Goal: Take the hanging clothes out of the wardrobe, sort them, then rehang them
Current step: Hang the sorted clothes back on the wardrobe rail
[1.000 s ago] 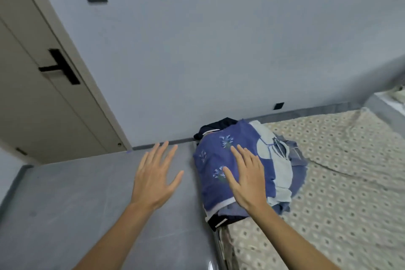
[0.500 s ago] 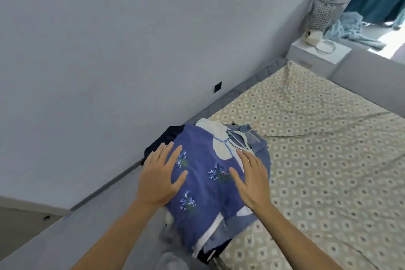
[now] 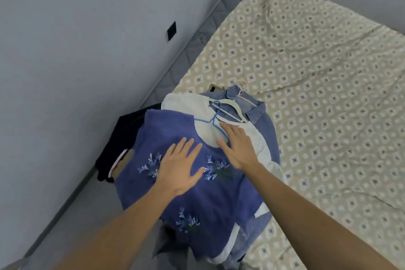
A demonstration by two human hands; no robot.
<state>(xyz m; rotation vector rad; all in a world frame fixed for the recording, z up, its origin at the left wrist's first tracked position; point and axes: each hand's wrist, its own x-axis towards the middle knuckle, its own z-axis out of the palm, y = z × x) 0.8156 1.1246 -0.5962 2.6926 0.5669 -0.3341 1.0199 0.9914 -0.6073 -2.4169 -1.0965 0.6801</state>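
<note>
knit vest (image 3: 175, 199): violet-blue, with white and pale-blue embroidered leaf sprigs
shirt (image 3: 186, 103): white, edged with a thin bright-blue cord at the neck
jacket (image 3: 260, 114): faded blue denim
dark garment (image 3: 118, 138): navy to black
hanger (image 3: 230, 107): white
bedsheet (image 3: 317, 94): beige, with a repeating pattern of white diamonds with grey centres
wall (image 3: 76, 28): plain pale grey-blue
wall plate (image 3: 171, 30): black

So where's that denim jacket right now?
The denim jacket lies in the clothes pile at the bed's near-left edge, under the white garment and blue embroidered top, its collar poking out beside the white hanger.
</note>
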